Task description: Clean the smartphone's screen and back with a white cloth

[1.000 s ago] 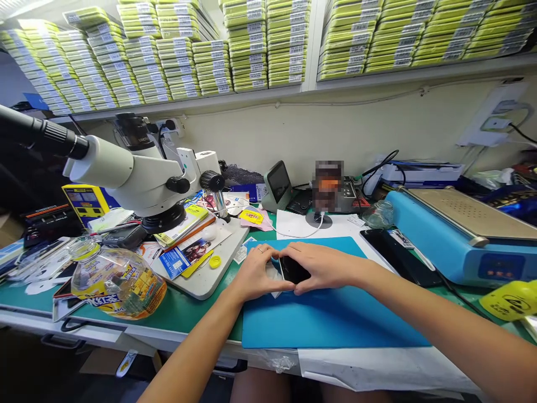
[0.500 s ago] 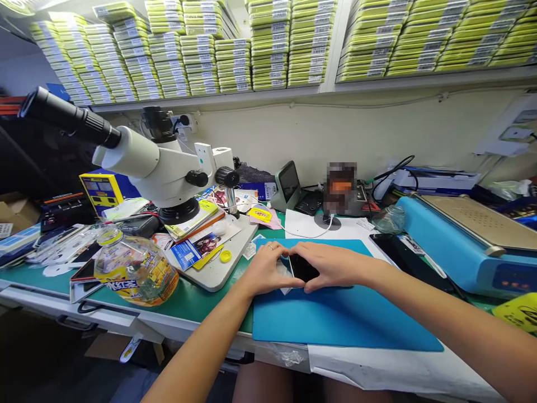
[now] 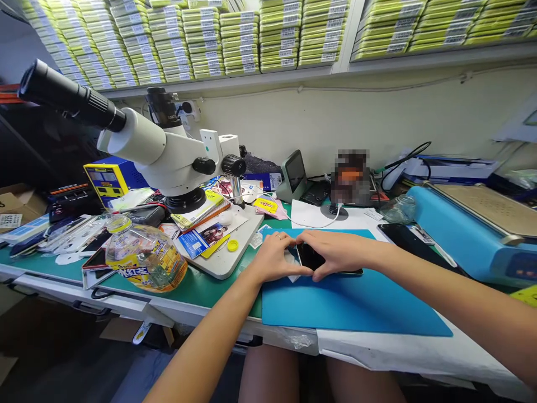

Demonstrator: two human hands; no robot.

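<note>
A dark phone (image 3: 310, 257) with a light edge lies on the blue mat (image 3: 356, 308), partly covered by my hands. My right hand (image 3: 333, 254) reaches over it, thumb at the near edge and fingers at the far edge, gripping it. My left hand (image 3: 277, 260), with a ring on one finger, is at the phone's left end. Its thumb and fingers curve round and their tips meet those of my right hand. A small piece of clear or white film (image 3: 292, 274) shows beneath my left hand; whether that hand holds it is hidden.
A microscope (image 3: 168, 151) and a plastic bottle (image 3: 145, 257) stand left of the mat. To the right are a dark phone-like slab (image 3: 411, 243) and a blue machine (image 3: 465, 235). A glass jar (image 3: 398, 210) stands behind.
The whole view has shifted, so the bench appears slightly higher and further right. Both hands keep nearly the same pose at the phone.
</note>
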